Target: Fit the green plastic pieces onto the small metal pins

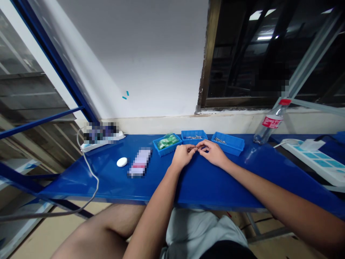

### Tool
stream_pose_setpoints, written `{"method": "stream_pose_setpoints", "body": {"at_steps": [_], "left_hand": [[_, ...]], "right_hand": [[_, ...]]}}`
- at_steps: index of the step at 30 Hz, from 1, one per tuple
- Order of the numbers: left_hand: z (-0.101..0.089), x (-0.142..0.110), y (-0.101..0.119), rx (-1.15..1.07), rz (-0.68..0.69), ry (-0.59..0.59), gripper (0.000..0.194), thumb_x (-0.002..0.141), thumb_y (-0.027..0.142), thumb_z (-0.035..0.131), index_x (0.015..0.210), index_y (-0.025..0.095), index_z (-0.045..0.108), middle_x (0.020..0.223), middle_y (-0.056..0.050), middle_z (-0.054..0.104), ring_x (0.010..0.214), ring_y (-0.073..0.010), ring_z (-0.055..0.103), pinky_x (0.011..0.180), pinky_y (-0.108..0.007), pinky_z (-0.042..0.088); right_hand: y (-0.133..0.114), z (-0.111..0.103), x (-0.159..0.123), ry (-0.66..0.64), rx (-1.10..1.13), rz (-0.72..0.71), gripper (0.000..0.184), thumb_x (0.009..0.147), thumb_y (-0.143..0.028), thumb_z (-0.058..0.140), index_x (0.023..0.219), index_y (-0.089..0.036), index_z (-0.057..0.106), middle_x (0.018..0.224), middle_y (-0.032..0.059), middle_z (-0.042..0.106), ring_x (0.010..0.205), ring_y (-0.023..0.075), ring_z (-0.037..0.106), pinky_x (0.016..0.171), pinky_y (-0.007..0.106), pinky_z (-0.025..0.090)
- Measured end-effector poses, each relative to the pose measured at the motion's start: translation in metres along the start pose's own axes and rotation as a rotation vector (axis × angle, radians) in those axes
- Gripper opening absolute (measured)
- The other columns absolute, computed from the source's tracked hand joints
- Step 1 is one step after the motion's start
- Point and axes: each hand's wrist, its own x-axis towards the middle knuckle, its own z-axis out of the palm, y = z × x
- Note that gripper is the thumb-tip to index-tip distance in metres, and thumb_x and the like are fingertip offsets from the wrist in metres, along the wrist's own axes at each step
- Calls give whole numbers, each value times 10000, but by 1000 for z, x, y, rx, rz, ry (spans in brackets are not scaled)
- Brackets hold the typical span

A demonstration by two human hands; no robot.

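Note:
My left hand (183,155) and my right hand (212,152) meet fingertip to fingertip over the blue table, just in front of the bins. Both are closed in a pinch; whatever they hold is too small to make out. Behind them stands a blue bin (185,141) with small silvery metal parts (196,137). Left of it, another blue bin (162,153) bears green plastic packets (167,141). A third blue bin (234,146), beside my right hand, contains more small metal parts (220,140).
On the left of the blue table (107,183) lie a white round case (122,162), a blurred-out flat object (140,162) and a power strip (104,142) with a trailing cable (95,176). To the right are a bottle (272,122) and another power strip (318,160).

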Motion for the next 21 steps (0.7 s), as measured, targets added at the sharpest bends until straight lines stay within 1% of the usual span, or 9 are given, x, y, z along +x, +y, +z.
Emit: {"method": "stream_pose_setpoints", "body": {"at_steps": [3,5,8,11,14,17,19,21], "left_hand": [[3,2,-5,-30,-45,17,224,930,189,681,1114,172,807,1047,-80,829,950,-216,790,872,-280,605],[4,2,-7,-36,-35,13,211,910,153,691,1083,180,810,1016,-69,832,928,-207,792,878,-284,613],[4,2,-5,-40,-13,13,192,894,125,692,1027,191,815,987,-45,833,884,-188,789,863,-273,615],[3,2,-3,-38,-28,27,215,868,84,681,1004,184,814,972,-39,833,851,-174,784,862,-266,611],[3,1,-2,-29,-29,40,249,846,61,657,998,183,812,959,-32,831,843,-168,780,848,-258,603],[3,0,0,-16,-26,51,214,867,106,648,986,180,810,945,-31,828,834,-165,775,815,-242,587],[2,-1,3,12,-29,63,174,913,199,652,972,177,814,936,-36,827,822,-171,769,786,-238,571],[0,-2,6,54,-38,68,241,963,325,635,954,174,823,921,-47,827,805,-183,762,753,-242,554]], "right_hand": [[2,1,0,7,30,44,140,904,-327,655,981,-225,712,1002,73,749,881,222,730,795,375,620],[5,2,0,19,64,85,178,899,-359,676,1009,-221,697,964,72,749,869,225,728,780,377,622],[10,3,0,21,87,120,214,868,-385,706,995,-215,682,921,73,739,837,222,714,749,373,619],[13,5,0,5,104,138,211,832,-361,719,977,-214,673,923,71,731,826,208,703,743,358,611],[13,7,-1,-24,111,119,217,806,-313,716,994,-214,673,947,66,726,829,194,692,741,337,603],[10,6,-1,-34,65,89,221,818,-290,690,1024,-210,688,917,53,708,787,180,671,697,314,586],[8,5,0,-22,-5,60,194,844,-291,665,1013,-210,714,900,50,694,761,175,654,673,308,568],[6,2,1,-3,-59,31,165,864,-292,645,978,-213,734,904,54,694,761,178,652,674,315,562]]}}
